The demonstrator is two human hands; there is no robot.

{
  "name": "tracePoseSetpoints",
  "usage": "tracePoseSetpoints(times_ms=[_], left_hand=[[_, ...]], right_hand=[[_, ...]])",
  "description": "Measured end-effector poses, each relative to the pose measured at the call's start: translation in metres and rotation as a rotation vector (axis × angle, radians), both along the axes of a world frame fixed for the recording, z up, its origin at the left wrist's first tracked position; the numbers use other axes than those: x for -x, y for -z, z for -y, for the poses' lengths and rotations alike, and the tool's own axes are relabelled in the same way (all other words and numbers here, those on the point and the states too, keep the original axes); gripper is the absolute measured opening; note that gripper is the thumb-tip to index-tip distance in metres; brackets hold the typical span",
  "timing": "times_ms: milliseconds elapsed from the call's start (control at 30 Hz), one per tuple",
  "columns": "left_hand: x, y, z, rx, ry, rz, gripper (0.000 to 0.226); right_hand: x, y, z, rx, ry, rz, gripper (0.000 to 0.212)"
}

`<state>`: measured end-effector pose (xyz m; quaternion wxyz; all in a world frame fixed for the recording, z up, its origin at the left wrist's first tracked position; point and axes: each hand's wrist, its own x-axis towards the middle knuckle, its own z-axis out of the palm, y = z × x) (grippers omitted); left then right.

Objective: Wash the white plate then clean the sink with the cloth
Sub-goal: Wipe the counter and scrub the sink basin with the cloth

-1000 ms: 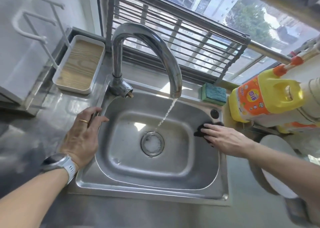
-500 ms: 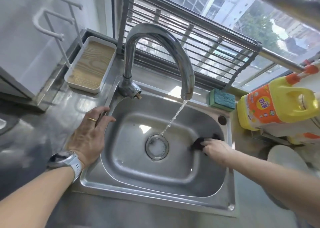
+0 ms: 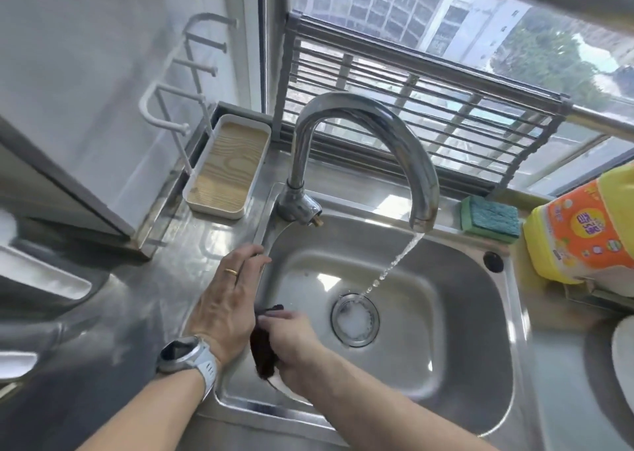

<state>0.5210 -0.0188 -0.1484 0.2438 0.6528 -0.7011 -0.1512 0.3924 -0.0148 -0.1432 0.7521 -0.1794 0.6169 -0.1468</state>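
The steel sink (image 3: 480, 313) fills the middle of the head view, with water running from the curved tap (image 3: 377, 121) toward the drain (image 3: 355, 322). My right hand (image 3: 295, 344) holds a dark cloth (image 3: 262, 351) against the sink's left inner wall. My left hand (image 3: 228, 296) lies flat on the sink's left rim, fingers straight, a watch on the wrist. A white plate (image 3: 622, 354) shows partly at the right edge, on the counter.
A yellow detergent jug (image 3: 579, 231) and a green-blue sponge (image 3: 490, 215) sit at the sink's back right. A white tray with a wooden base (image 3: 226, 165) stands back left by a white rack (image 3: 178, 107). Window bars (image 3: 429, 97) run behind the tap.
My right hand has carried the cloth from the sink's right wall across the basin to the left wall. The left hand stays on the rim. The camera view shifted.
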Motion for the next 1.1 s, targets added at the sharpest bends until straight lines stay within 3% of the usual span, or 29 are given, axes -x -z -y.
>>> tracePoseSetpoints(times_ms=[67, 133, 200, 233, 267, 333, 400, 567, 667, 833, 933, 1000, 1100], left_hand=[[-0.001, 0.002, 0.0, 0.01, -0.019, -0.016, 0.052], [0.0, 0.004, 0.0, 0.011, -0.031, -0.014, 0.051], [0.0, 0.006, 0.0, -0.004, -0.031, -0.004, 0.057], [0.0, 0.008, 0.001, -0.009, -0.036, -0.002, 0.06], [0.0, 0.008, 0.002, -0.011, -0.04, 0.0, 0.059], [0.001, 0.006, 0.002, 0.001, -0.045, 0.005, 0.052], [0.0, 0.005, 0.002, 0.017, -0.031, 0.002, 0.051], [-0.001, 0.005, 0.002, -0.003, -0.005, 0.011, 0.056], [-0.002, 0.007, 0.002, -0.034, -0.014, 0.018, 0.07], [-0.003, 0.008, 0.002, -0.02, -0.013, 0.008, 0.068], [-0.002, 0.009, 0.002, -0.012, -0.011, 0.012, 0.067], [-0.002, 0.01, 0.003, -0.015, -0.016, 0.003, 0.068], [-0.002, 0.01, 0.003, -0.011, -0.014, 0.006, 0.063]], right_hand=[[-0.01, 0.016, 0.031, 0.133, 0.202, 0.044, 0.023], [-0.002, 0.014, 0.078, 0.189, 0.353, -0.083, 0.017], [0.01, 0.003, 0.118, 0.199, 0.545, 0.03, 0.018], [0.01, 0.01, 0.129, 0.159, 0.577, 0.154, 0.022], [0.008, 0.016, 0.134, 0.157, 0.571, 0.144, 0.025], [-0.001, 0.023, 0.127, 0.311, 0.573, -0.075, 0.032], [-0.018, 0.028, 0.092, 0.362, 0.477, 0.023, 0.034], [0.06, 0.017, -0.017, 0.58, -0.526, -0.067, 0.036], [0.136, 0.0, -0.008, 0.671, -0.999, -0.21, 0.031], [0.292, 0.018, 0.022, 0.773, -1.795, -0.561, 0.031], [0.345, 0.015, 0.066, 0.989, -2.097, -0.799, 0.016], [0.332, -0.011, 0.109, 1.123, -2.211, -0.834, 0.023], [0.276, -0.047, 0.182, 1.683, -2.25, -0.855, 0.037]])
